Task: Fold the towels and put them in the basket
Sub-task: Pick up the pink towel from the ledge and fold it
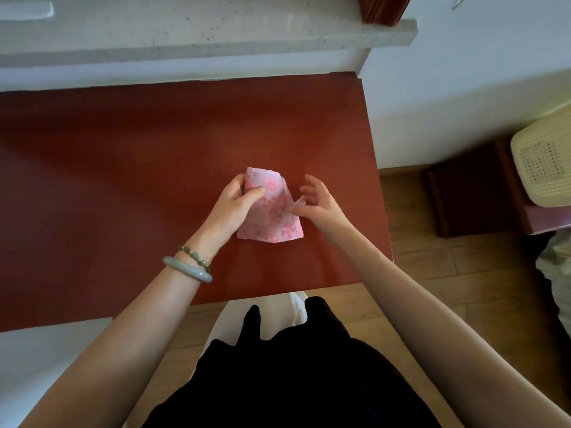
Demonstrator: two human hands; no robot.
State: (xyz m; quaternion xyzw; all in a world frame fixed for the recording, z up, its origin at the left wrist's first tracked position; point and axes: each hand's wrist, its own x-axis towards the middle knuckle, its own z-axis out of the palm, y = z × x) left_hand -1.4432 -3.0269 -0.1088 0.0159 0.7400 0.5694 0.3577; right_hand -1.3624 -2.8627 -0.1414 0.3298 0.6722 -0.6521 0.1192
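While left hand [238, 199] pinches pink towel [272, 217] on desk [123, 180], right hand [318, 199] loose, open, touching edge beside it. Best now, probably: press fold flat, square edges. Basket [543, 162] well right of right hand.

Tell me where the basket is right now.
In the head view the cream basket stands at the far right edge, off the red table, on a dark low stand, well right of the pink towel.
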